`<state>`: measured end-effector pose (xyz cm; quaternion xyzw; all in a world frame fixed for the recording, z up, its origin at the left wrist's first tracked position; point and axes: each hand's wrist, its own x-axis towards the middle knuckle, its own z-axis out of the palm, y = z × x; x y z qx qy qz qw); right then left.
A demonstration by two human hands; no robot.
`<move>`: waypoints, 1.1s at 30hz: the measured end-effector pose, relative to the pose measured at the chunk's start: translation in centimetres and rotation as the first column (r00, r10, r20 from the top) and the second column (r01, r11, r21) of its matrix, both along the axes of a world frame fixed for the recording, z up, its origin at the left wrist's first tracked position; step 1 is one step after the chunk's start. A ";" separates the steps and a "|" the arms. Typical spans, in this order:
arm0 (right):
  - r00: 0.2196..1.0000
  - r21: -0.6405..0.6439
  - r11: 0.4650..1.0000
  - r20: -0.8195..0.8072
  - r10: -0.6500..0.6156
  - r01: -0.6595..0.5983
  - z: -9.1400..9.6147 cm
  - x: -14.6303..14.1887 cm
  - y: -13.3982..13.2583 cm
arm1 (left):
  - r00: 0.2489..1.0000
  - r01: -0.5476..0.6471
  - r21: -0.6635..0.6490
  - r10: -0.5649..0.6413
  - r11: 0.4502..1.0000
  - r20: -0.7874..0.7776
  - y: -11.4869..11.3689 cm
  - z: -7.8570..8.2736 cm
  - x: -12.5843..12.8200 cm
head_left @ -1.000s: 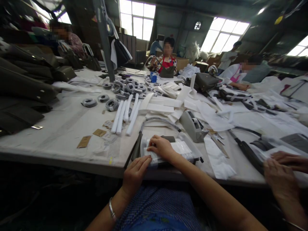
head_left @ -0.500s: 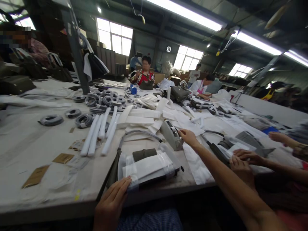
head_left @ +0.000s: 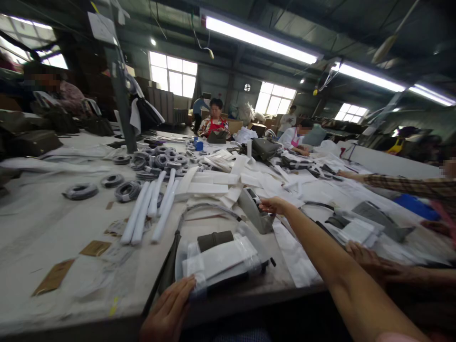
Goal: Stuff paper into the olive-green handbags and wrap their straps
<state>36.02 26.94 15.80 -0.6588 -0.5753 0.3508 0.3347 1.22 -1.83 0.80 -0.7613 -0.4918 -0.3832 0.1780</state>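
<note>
The long grey work table (head_left: 53,223) fills the lower left of the frame. At lower centre, near its front edge, lies the plastic-wrapped bundle (head_left: 223,259) (a dark strap and a white foam sheet under clear film), and just up and right of it, at mid-frame, stands the grey tape dispenser (head_left: 254,216). My left hand (head_left: 171,311) lies flat and wide on the bundle's near left corner, while my right hand (head_left: 272,205) touches the dispenser's top with its fingers curled; I cannot tell whether they pinch any tape.
</note>
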 end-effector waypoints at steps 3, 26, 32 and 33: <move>0.996 -0.131 0.991 -0.079 -0.030 0.020 0.7 1.2 -1.2 | 1.000 -0.009 -0.007 0.009 1.000 -0.014 -0.1 -0.2 -0.1; 0.937 0.224 0.974 0.332 -0.109 0.034 -7.8 8.2 -8.5 | 1.000 0.009 0.028 -0.009 1.000 0.030 0.0 0.5 0.2; 0.718 0.282 0.948 0.690 -0.095 -0.146 -5.6 9.6 -10.2 | 0.998 0.038 0.027 -0.039 0.999 0.041 0.2 0.5 0.2; 0.685 0.274 0.944 0.725 -0.076 -0.185 -5.2 9.6 -10.8 | 0.998 0.045 0.029 -0.047 0.999 0.044 0.2 0.5 0.1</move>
